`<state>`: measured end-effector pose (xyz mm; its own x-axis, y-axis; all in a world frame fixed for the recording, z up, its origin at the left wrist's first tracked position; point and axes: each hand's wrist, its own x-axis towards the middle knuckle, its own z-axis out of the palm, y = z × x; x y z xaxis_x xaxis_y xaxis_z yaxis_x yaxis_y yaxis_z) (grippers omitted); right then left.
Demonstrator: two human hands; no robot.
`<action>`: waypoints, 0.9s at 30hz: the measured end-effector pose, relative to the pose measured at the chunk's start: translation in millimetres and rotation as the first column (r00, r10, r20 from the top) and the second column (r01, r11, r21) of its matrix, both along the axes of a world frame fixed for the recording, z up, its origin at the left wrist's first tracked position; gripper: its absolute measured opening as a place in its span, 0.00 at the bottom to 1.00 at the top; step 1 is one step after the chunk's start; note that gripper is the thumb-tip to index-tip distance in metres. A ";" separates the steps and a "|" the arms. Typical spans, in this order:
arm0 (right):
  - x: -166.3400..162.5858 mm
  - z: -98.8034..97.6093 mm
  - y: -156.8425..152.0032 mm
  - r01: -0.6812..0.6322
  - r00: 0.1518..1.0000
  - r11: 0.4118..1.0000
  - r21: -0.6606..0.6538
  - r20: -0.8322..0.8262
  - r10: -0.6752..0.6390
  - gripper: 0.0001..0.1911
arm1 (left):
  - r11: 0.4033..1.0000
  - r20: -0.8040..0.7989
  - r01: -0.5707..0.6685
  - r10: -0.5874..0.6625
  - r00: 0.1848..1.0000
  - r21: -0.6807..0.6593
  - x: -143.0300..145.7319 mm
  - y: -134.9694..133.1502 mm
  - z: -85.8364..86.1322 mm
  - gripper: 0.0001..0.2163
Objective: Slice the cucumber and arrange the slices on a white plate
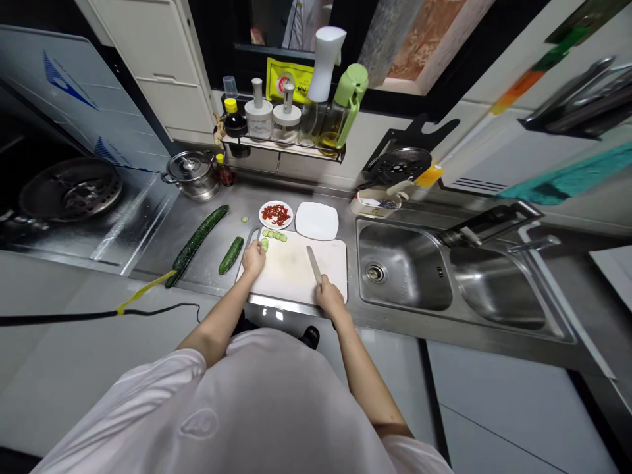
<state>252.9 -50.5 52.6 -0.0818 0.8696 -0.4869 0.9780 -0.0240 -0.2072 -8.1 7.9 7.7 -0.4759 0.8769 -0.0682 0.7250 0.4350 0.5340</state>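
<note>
Two hands are positioned at the cutting board (291,276); clock directions refer to its centre, with 12 o'clock pointing away from the person. The right hand (330,297), at 4 o'clock, has its grip wrapped around the handle of the knife (314,263); the blade points between 11 and 12 o'clock. The left hand (253,259), between 9 and 10 o'clock, has its fingers beside the cucumber slices (275,235), which lie on the board from 10 to 11 o'clock. Whether this grip pinches a slice or merely touches one cannot be determined.

Potential faults:

1. Finger cut. Cause: the blade swings toward 9 o'clock while the left fingers remain among the slices. The two are currently apart.

2. Slice displacement. Cause: moist cut faces slide under uneven finger pressure. A loose slice (244,219) lies on the counter (148,257) at 10 o'clock.

3. Plate contact. Cause: slices pushed too far toward 11 o'clock meet the plate of red pieces (261,220); at 1 o'clock, the square white plate (317,220) is similarly close to the board.

4. Rolling. Cause: the left forearm strikes the short cucumber (231,255), just beside the board at 9 o'clock; its rounded body probably rolls easily.
</note>
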 end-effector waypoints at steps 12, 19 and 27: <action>3.6 -8.7 1.1 0.000 1.000 1.000 0.031 -0.022 0.001 0.15 | 0.997 -0.031 0.061 -0.059 0.998 0.054 5.5 0.9 7.8 0.11; 1.8 -7.0 0.5 0.015 1.000 1.000 0.005 -0.025 -0.015 0.16 | 0.962 -0.114 0.270 -0.263 0.958 0.046 25.4 28.1 17.8 0.12; 2.3 -9.6 0.8 0.024 0.999 0.999 0.022 -0.039 -0.023 0.15 | 0.914 -0.193 0.388 -0.404 0.894 -0.117 36.8 59.1 16.0 0.13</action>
